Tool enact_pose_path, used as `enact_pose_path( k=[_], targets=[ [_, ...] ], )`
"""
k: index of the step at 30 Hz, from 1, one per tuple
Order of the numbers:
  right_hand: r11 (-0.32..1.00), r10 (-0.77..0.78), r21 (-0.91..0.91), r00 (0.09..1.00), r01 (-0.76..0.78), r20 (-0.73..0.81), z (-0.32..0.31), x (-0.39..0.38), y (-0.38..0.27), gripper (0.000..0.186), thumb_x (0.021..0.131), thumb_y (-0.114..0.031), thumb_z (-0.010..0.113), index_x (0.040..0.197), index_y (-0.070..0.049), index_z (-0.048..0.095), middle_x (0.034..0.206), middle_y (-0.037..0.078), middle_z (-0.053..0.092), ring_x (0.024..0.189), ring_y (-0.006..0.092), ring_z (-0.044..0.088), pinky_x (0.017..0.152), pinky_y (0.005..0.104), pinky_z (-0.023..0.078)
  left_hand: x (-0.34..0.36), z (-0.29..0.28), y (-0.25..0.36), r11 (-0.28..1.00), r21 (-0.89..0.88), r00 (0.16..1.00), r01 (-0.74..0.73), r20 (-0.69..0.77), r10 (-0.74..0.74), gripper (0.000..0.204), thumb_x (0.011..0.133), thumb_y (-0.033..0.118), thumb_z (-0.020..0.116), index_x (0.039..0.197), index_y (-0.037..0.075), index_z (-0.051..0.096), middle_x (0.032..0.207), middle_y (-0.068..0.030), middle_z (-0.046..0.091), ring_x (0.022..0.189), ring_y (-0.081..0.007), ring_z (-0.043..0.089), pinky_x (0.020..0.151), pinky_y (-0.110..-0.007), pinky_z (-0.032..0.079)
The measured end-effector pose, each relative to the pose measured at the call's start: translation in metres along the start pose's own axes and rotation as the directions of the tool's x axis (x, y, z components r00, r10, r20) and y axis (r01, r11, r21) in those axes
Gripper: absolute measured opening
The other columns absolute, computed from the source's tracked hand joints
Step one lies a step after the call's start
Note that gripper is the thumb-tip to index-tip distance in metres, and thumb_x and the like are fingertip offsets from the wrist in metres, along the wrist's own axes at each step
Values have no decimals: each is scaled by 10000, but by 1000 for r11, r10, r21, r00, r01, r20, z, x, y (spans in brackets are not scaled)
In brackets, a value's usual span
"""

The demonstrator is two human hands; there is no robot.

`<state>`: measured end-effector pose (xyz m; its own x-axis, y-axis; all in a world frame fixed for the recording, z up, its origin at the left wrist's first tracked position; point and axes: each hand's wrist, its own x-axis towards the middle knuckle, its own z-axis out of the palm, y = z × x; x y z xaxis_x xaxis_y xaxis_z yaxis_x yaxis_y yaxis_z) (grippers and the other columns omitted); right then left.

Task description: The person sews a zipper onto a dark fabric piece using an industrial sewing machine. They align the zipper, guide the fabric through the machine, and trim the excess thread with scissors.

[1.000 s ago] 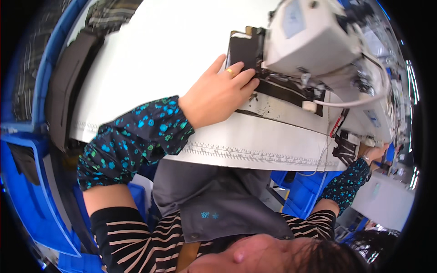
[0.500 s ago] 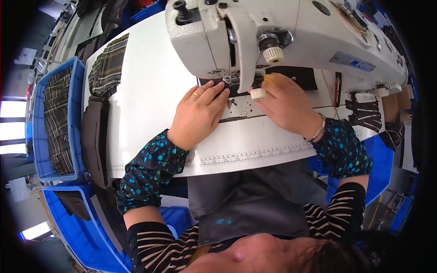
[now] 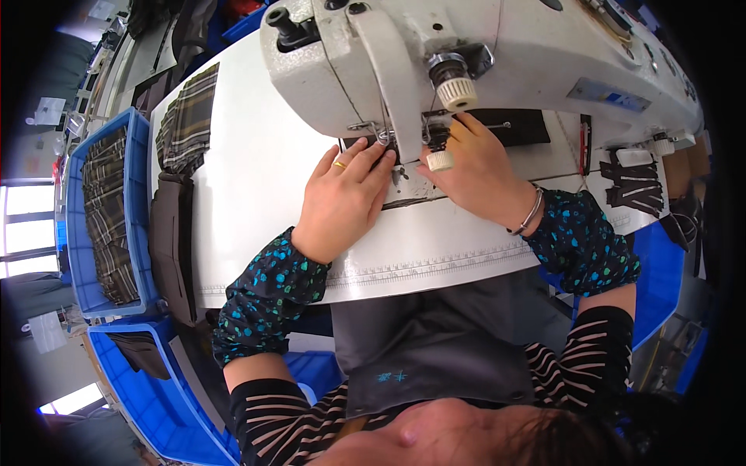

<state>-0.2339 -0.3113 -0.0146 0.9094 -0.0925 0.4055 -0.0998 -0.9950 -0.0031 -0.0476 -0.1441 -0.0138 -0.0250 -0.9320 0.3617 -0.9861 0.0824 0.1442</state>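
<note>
A white sewing machine stands over the white table. My left hand, with a ring on one finger, lies flat with fingers spread on dark fabric beside the needle area. My right hand is on the other side of the presser area, thumb apart from its bent fingers. Its fingertips are partly hidden behind the machine's cream dial. The fabric runs under the machine and shows again to the right, where a small metallic piece like a zipper pull lies on it. The stitching point is mostly hidden.
A printed ruler follows the table's near edge. Plaid fabric pieces and folded dark pieces are at left, beside a blue bin of plaid pieces. A slim red-and-black tool and dark strips lie at right.
The view has shifted a little. My right hand has slid slightly left, closer to the needle area. My left hand stays on the fabric.
</note>
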Motion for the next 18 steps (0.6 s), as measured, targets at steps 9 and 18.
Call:
enact_pose_path(
  k=[9, 18],
  targets=[
    [997, 30, 75, 999, -33, 38, 4, 0, 1, 335, 964, -263, 694, 1227, -56, 717, 1307, 123, 700, 1278, 305, 629, 1097, 481, 491, 2, -1, 1, 999, 47, 1000, -6, -17, 7, 243, 950, 177, 718, 1169, 74, 744, 1249, -82, 710, 1243, -302, 662, 1091, -515, 492],
    [999, 25, 38, 999, -26, 36, 6, 1, 4, 390, 933, -296, 754, 1244, -64, 716, 1323, 113, 697, 1290, 305, 616, 1096, 476, 489, 7, -3, 0, 1000, 10, 1000, -5, -22, 5, 209, 947, 170, 719, 1122, 61, 749, 1221, -80, 703, 1229, -287, 645, 1080, -505, 493]
  ],
)
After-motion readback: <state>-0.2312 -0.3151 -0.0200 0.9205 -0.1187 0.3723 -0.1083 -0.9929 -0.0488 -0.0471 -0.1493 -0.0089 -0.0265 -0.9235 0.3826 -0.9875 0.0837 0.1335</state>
